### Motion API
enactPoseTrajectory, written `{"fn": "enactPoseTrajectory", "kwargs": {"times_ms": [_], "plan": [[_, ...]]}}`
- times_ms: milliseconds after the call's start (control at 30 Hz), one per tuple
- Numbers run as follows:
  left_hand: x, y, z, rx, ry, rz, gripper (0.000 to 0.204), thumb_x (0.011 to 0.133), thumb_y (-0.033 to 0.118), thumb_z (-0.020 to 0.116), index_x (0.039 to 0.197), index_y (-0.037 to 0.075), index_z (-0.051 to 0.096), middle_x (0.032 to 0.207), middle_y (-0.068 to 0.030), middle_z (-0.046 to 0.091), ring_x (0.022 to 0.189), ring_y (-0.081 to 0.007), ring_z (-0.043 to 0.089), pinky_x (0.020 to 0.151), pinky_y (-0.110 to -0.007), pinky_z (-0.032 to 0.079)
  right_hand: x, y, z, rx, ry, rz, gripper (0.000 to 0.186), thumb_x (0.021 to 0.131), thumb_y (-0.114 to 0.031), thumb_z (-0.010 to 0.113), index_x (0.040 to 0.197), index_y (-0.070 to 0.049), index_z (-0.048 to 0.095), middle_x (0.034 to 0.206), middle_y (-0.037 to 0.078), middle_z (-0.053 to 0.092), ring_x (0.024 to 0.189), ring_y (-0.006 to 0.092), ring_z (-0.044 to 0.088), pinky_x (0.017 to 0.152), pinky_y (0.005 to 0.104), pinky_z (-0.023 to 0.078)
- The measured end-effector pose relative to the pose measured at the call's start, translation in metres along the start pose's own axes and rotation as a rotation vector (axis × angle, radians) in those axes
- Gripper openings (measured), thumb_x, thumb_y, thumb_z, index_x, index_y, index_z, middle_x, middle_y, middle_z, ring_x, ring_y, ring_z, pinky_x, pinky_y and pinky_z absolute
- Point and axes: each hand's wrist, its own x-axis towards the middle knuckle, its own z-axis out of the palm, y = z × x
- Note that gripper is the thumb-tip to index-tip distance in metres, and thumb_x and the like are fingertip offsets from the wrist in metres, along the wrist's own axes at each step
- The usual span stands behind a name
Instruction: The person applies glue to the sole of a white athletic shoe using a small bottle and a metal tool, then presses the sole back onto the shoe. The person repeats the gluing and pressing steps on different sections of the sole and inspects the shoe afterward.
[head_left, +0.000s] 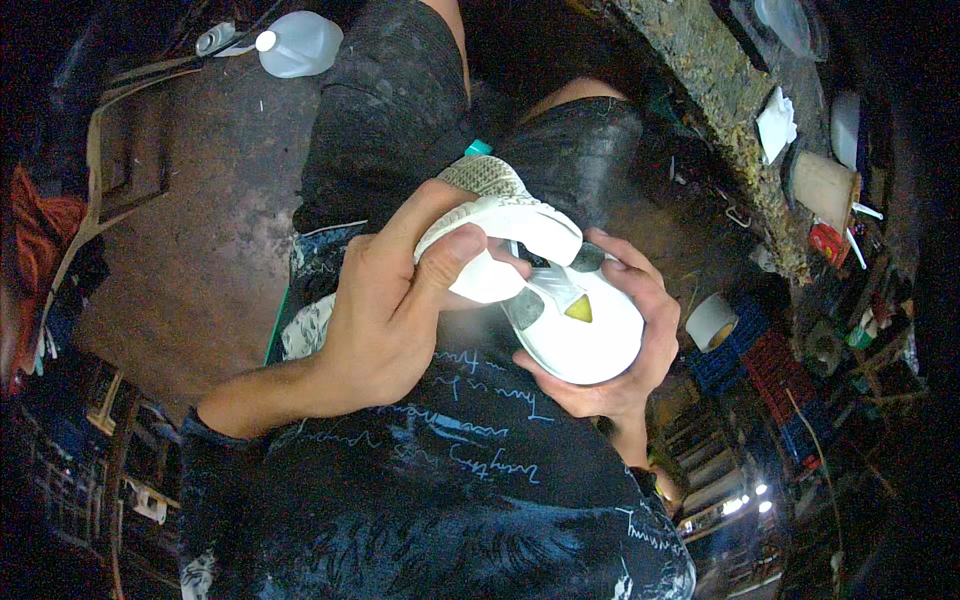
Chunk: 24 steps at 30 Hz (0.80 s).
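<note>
A white shoe [590, 335] with a speckled knit upper is held above my lap, sharply bent or in two parts; I cannot tell which. Its underside shows grey patches and a yellow triangle. My left hand [390, 300] grips the upper-left portion, thumb pressed on the white sole and fingers partly hidden behind it. My right hand [640, 320] wraps round the lower-right portion, with fingers along its outer edge and thumb underneath at the left.
A translucent plastic jug [298, 45] sits at upper left. Along the right are a rough wooden beam [730, 120], white scraps [776, 130], a beige board [822, 190] and a white tape roll [712, 320]. Orange cloth [40, 260] hangs at far left.
</note>
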Motion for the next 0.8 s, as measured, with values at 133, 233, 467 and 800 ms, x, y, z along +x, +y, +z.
{"fn": "enactPoseTrajectory", "kwargs": {"times_ms": [133, 233, 467, 800], "plan": [[-0.001, 0.000, -0.001, 0.001, -0.005, 0.004, 0.034, 0.117, 0.020, 0.047, 0.138, -0.005, 0.057, 0.112, -0.0173, 0.078, 0.104, -0.0215, 0.079, 0.090, -0.033, 0.065, -0.007, 0.002, 0.002, 0.010, -0.018, 0.003, 0.103, 0.060, -0.031, 0.105, 0.141, -0.001, 0.048, 0.138, 0.039, 0.060, 0.131, 0.0487, 0.064, 0.107, 0.0551, 0.054], [-0.002, -0.001, -0.001, -0.021, -0.013, -0.007, 0.034, 0.117, 0.020, 0.047, 0.138, -0.005, 0.056, 0.113, -0.0172, 0.078, 0.105, -0.0214, 0.078, 0.089, -0.034, 0.066, -0.010, 0.002, 0.004, 0.015, 0.006, -0.007, 0.103, 0.060, -0.030, 0.106, 0.141, -0.001, 0.047, 0.137, 0.039, 0.060, 0.131, 0.0484, 0.064, 0.107, 0.0543, 0.055], [-0.003, -0.003, -0.002, -0.070, -0.017, -0.022, 0.036, 0.118, 0.023, 0.046, 0.137, -0.006, 0.055, 0.115, -0.0183, 0.077, 0.106, -0.0230, 0.078, 0.087, -0.035, 0.067, -0.014, 0.003, 0.007, 0.035, 0.009, -0.004, 0.103, 0.062, -0.030, 0.106, 0.140, -0.002, 0.046, 0.136, 0.038, 0.061, 0.132, 0.0478, 0.064, 0.107, 0.0546, 0.054], [-0.004, -0.004, -0.004, -0.088, -0.037, -0.063, 0.034, 0.118, 0.024, 0.044, 0.132, -0.006, 0.054, 0.116, -0.0185, 0.074, 0.107, -0.0229, 0.076, 0.089, -0.036, 0.068, -0.015, 0.002, 0.008, 0.018, 0.017, -0.003, 0.103, 0.063, -0.032, 0.106, 0.141, -0.002, 0.046, 0.137, 0.039, 0.060, 0.132, 0.0476, 0.064, 0.107, 0.0539, 0.055]]}}
